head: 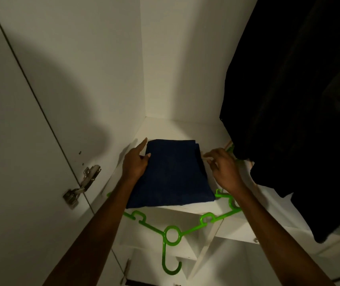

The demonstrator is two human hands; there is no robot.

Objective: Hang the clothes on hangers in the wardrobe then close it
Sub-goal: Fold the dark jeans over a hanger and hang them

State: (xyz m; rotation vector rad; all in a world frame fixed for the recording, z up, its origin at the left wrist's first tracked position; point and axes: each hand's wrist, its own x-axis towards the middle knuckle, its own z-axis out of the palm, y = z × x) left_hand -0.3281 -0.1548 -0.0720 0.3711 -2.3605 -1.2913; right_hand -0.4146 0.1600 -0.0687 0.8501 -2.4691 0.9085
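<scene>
The scene is the inside of a white wardrobe (103,58), dimly lit, with a broad soft shadow falling across its left side panel. A metal hinge (82,183) sits low on that left panel, fixed at the seam where the open door (4,141) meets the carcass. To the right of the hinge lies the white shelf (185,129), which meets the back wall (185,58) at a lit corner, and below the shelf's front edge more white compartments show.

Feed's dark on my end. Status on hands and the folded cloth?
Left hand open, resting on folded blue cloth edge. Right hand loosely curled beside it, holding nothing. Green hanger under cloth, hook overhanging shelf. Black garment hangs close right.
</scene>
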